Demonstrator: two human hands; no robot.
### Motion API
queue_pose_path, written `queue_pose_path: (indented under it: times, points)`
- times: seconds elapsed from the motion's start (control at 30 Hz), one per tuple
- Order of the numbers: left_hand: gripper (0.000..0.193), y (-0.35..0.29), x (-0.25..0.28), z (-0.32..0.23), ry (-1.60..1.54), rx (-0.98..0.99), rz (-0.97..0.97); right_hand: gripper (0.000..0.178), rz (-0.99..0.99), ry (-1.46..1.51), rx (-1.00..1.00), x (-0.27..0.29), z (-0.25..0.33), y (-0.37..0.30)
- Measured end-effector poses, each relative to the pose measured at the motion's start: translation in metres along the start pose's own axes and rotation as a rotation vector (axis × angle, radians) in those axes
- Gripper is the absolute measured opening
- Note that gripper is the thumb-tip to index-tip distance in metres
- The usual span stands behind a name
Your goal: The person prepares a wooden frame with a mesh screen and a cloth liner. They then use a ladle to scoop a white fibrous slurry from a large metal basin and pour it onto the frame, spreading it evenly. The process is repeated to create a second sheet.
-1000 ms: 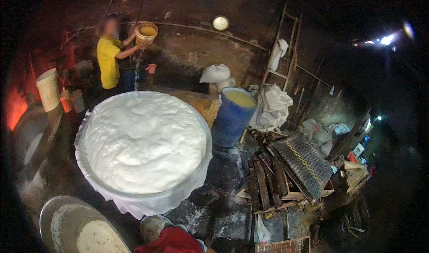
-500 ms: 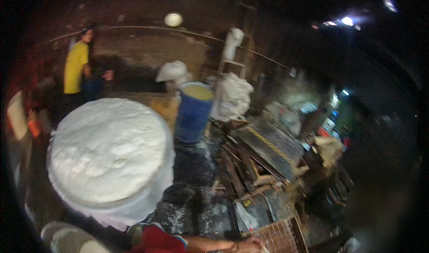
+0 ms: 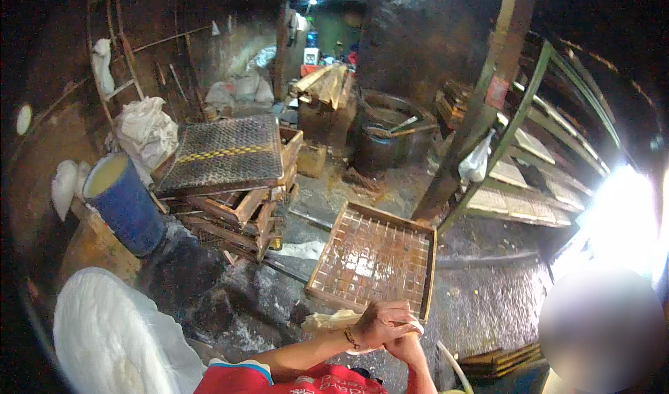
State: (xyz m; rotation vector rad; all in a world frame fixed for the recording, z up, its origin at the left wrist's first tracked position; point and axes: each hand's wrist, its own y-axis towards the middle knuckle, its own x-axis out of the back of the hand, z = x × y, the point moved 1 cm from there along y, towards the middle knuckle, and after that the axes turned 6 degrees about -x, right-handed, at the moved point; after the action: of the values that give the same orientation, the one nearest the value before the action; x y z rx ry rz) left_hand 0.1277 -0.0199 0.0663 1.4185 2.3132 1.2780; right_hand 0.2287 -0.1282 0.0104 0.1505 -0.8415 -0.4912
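Note:
My left hand [image 3: 385,322], with a bracelet at the wrist, is closed in front of me. Directly against it, my right hand [image 3: 410,347] is closed too, so the two fists meet. A pale, crumpled cloth [image 3: 333,320] shows beside and under my left wrist, with a whitish bit between my fingers; most of what they grip is hidden. Just beyond my hands lies a square wooden frame [image 3: 369,258] with a wet, brown grid-like bottom. To the left stands a large round tub of white stuff [image 3: 115,338], draped in white cloth and partly cut off.
A stack of wooden trays [image 3: 240,209] under a dark mesh panel [image 3: 226,153] stands ahead left, near a blue barrel [image 3: 125,202]. Farther off is a big round vat [image 3: 390,136]. A slanted post [image 3: 481,108] and a rack [image 3: 519,174] rise on the right. The floor is wet.
My view has swung to the right, bringing the frame and rack in and the tub to the left edge. Both hands now show together; before, only one forearm and hand did.

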Motion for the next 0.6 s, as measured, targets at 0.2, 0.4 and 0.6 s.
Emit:
queue_pose_path:
  times: [0.2,0.4,0.6]
  points:
    - [0.023,-0.047,-0.018,0.043,-0.173,0.090,-0.216,0.006,-0.178,0.201,-0.275,0.005,0.002,-0.019]
    - [0.032,-0.137,-0.065,0.100,-0.183,0.497,0.020,0.012,-0.489,0.370,-0.231,0.030,0.009,-0.012]
    - [0.023,-0.174,-0.074,0.145,-0.117,0.384,-0.049,0.016,-0.713,0.803,-0.287,0.072,0.043,-0.003]
